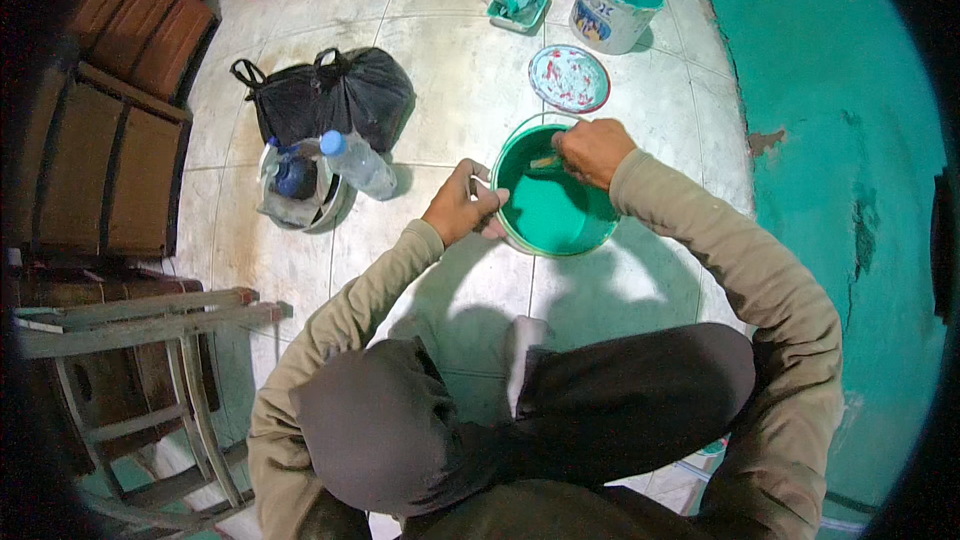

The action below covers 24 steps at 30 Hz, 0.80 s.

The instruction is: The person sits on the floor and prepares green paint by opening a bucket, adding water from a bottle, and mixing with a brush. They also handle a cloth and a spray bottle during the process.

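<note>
A bucket [527, 248] of green paint [552, 215] stands on the floor in front of me, its thin wire handle lying toward the far side. My left hand [466, 206] grips the bucket's left rim, thumb over the edge and fingers outside. Over the far right rim, my right hand [594, 152] is closed on a short tool with a pale wooden part [545, 163]. That tool reaches into the bucket above the paint; its working end is hard to make out. Just beyond the bucket lies a round, paint-stained lid [569, 79].
A larger paint-smeared pail [614, 12] and a small tray with a green cloth [518, 4] stand farther off. Left are black plastic bags [350, 100], a clear bottle [362, 168] and a white container [318, 212]. A wooden ladder [150, 325] is near left; a green wall [840, 140] rises right.
</note>
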Each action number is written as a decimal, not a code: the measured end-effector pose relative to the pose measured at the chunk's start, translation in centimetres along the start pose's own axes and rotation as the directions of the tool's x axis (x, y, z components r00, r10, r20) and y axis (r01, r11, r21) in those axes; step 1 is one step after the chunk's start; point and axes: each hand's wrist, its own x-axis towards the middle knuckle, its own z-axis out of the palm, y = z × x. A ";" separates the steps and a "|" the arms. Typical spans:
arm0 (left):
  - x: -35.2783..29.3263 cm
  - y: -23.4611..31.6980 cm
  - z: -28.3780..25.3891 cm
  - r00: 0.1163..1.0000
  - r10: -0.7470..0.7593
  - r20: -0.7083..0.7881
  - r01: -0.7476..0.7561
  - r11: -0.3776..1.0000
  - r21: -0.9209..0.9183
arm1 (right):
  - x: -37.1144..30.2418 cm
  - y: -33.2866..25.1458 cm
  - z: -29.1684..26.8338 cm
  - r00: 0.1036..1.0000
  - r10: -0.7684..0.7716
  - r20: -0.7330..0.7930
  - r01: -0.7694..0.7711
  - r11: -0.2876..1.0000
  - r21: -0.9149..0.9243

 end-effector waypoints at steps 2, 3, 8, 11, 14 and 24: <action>0.2 0.7 -0.4 0.996 -0.063 0.068 0.057 0.995 0.087 | 0.2 -0.2 2.0 1.000 0.010 0.022 -0.009 1.000 -0.017; 0.2 1.3 -0.5 0.991 -0.095 0.094 0.082 0.988 0.132 | 0.4 -0.5 2.8 1.000 0.012 -0.005 -0.012 1.000 -0.004; 0.7 5.0 -1.1 0.964 -0.227 0.139 0.118 0.832 0.542 | 0.7 -1.5 5.2 1.000 -0.018 -0.009 0.018 1.000 0.019; 0.7 6.0 -1.5 0.944 -0.294 0.148 0.139 0.763 0.631 | 1.1 -2.1 5.6 0.998 -0.062 0.001 0.062 0.997 0.043; 0.9 6.3 -1.4 0.939 -0.302 0.162 0.128 0.747 0.653 | 0.6 -1.4 5.5 0.997 -0.072 0.028 0.071 0.996 0.058; 0.0 5.4 -1.5 0.955 -0.242 0.171 0.062 0.727 0.684 | -0.7 -1.1 4.3 0.976 -0.145 0.164 0.110 0.973 0.202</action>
